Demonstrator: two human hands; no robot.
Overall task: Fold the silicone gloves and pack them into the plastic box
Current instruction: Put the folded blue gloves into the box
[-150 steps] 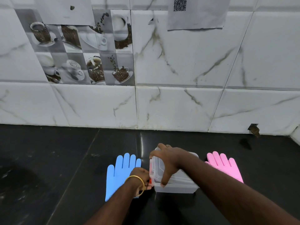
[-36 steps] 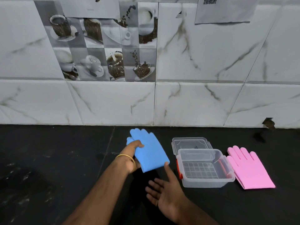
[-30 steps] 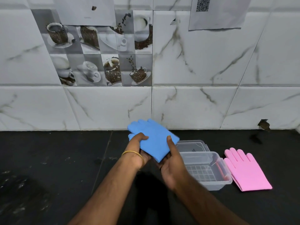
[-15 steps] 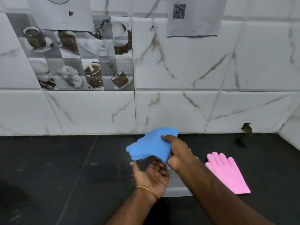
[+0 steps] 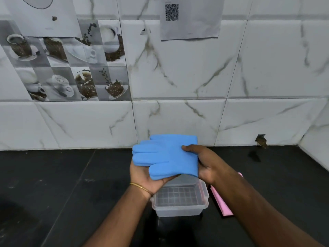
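Head view: white marble-look wall tiles (image 5: 178, 77) far beyond the fingertips, with a coffee-cup picture panel (image 5: 67, 68) up and to the left and a paper sheet with a QR code (image 5: 190, 18) above. Black counter (image 5: 53, 184) below both hands. Clear plastic box (image 5: 179, 196), lid off, directly under the hands, its grid-patterned floor bare. Blue glove (image 5: 167, 155), folded over on itself, held in the air above the box, its finger tubes pointing left. Left hand (image 5: 144, 177), palm up, cupped beneath the glove's lower left part, fingers hidden under the blue, so how far curled cannot be told; thin gold bangle (image 5: 138, 186) at the wrist. Right hand (image 5: 204, 163) clamped on the glove's right edge, thumb on top, the other fingers out of sight behind the fold. Pink glove (image 5: 222, 202) flat on the counter just right of the box, mostly covered by the right forearm.
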